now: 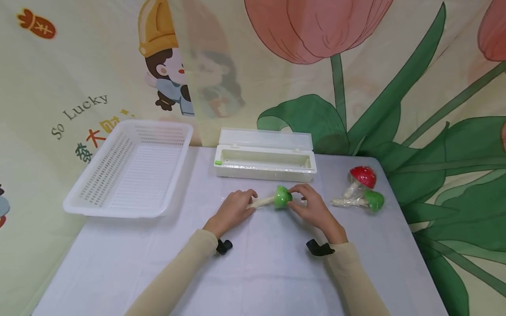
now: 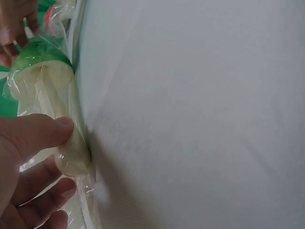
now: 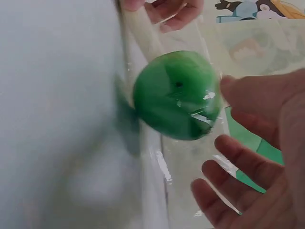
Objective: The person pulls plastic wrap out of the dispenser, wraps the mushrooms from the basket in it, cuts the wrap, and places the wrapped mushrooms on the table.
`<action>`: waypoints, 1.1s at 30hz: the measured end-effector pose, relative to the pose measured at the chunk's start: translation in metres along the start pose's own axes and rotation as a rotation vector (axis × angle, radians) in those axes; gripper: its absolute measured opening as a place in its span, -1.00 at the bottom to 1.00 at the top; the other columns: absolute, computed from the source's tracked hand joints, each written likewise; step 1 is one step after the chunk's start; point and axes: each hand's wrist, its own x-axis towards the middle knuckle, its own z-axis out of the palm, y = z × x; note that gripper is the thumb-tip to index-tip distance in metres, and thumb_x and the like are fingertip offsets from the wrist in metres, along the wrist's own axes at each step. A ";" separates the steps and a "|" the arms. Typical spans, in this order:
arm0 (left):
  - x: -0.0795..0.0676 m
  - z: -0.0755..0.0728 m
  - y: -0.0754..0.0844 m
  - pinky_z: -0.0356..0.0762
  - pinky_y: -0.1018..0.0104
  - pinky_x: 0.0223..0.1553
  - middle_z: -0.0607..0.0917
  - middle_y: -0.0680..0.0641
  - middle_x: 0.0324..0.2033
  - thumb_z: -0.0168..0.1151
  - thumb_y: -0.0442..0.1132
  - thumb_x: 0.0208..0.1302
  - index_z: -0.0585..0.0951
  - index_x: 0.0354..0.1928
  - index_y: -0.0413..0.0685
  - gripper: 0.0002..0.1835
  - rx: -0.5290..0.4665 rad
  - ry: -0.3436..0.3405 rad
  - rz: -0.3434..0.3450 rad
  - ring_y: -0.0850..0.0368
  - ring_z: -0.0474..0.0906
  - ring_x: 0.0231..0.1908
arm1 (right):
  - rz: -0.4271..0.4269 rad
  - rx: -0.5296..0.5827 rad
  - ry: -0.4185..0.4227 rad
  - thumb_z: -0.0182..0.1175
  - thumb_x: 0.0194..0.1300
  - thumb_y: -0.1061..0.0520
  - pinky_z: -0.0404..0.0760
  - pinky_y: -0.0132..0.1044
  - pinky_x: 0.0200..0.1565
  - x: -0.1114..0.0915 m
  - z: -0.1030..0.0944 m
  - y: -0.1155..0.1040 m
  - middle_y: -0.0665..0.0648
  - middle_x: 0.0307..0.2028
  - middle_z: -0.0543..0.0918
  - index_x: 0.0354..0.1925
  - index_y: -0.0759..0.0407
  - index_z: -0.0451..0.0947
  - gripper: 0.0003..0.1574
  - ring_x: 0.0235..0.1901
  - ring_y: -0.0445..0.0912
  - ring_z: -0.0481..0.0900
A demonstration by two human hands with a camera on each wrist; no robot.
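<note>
A toy mushroom (image 1: 282, 197) in clear plastic wrap, with a green cap and a pale stem, lies between the two hands just above the white tabletop. My left hand (image 1: 233, 210) pinches the end of the stem, its thumb across it in the left wrist view. At the cap side, my right hand (image 1: 315, 210) has its thumb and fingers spread, fingertips right at the cap. The green cap (image 3: 177, 95) faces the right wrist camera, dark speck showing. Right of the hands lie a wrapped red-capped mushroom (image 1: 363, 176) and another wrapped green-capped mushroom (image 1: 373, 201).
Behind the hands stands a long white box (image 1: 265, 174) with its clear lid (image 1: 265, 139) raised. A white perforated basket (image 1: 122, 212) sits at the left. The white-covered table (image 1: 269, 281) ends at a printed cloth backdrop (image 1: 221, 26).
</note>
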 end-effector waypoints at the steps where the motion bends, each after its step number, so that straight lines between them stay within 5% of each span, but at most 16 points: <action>1: 0.001 -0.001 -0.001 0.56 0.20 -0.26 0.73 0.04 -0.35 0.48 -0.26 0.24 0.68 0.00 -0.05 -0.70 -0.002 -0.005 -0.012 0.12 0.55 -0.37 | 0.001 -0.006 -0.031 0.44 0.25 0.25 0.66 0.09 0.02 0.000 0.002 0.001 0.26 0.14 0.60 0.15 0.23 0.57 -0.49 0.16 0.17 0.56; 6: 0.003 -0.003 -0.003 0.57 0.17 -0.21 0.76 0.03 -0.32 0.41 -0.24 0.31 0.72 -0.04 -0.04 -0.79 -0.003 -0.037 -0.038 0.10 0.57 -0.34 | -0.008 -0.025 -0.085 0.47 0.20 0.32 0.59 0.17 0.15 0.008 0.013 0.005 0.36 0.26 0.52 0.34 0.32 0.40 -0.21 0.21 0.26 0.54; 14: 0.002 0.000 -0.006 0.61 0.09 -0.03 0.67 -0.08 -0.05 0.52 -0.06 0.22 0.67 0.07 -0.11 -0.55 -0.019 -0.058 -0.047 0.03 0.61 -0.13 | 0.011 -0.089 -0.045 0.43 0.29 0.22 0.54 0.10 0.25 0.025 0.019 0.006 0.32 0.15 0.59 0.25 0.33 0.48 -0.38 0.19 0.19 0.56; 21: 0.008 0.001 -0.012 0.56 0.10 -0.15 0.77 -0.03 -0.31 0.51 -0.29 0.17 0.69 -0.01 -0.12 -0.67 0.043 0.073 0.016 0.03 0.63 -0.32 | -0.012 -0.077 -0.002 0.38 0.37 0.11 0.56 0.11 0.16 0.035 0.017 -0.001 0.31 0.08 0.60 0.23 0.29 0.52 -0.45 0.09 0.16 0.57; 27: 0.013 -0.002 -0.016 0.49 0.12 -0.13 0.81 0.00 -0.28 0.42 -0.27 0.25 0.72 -0.04 -0.06 -0.76 0.079 0.036 0.018 0.02 0.60 -0.27 | 0.054 -0.094 0.027 0.32 0.42 -0.06 0.63 0.04 0.04 0.048 0.022 -0.007 0.27 0.04 0.59 0.25 0.20 0.55 -0.44 0.01 0.11 0.58; 33: 0.016 -0.003 -0.017 0.57 0.09 -0.09 0.81 -0.09 -0.17 0.40 -0.31 0.30 0.72 0.00 -0.10 -0.76 0.078 0.002 0.022 -0.04 0.63 -0.19 | 0.088 -0.110 0.088 0.40 0.34 -0.08 0.53 -0.11 -0.15 0.059 0.030 -0.009 0.20 -0.21 0.56 0.13 0.27 0.61 -0.43 -0.19 0.04 0.51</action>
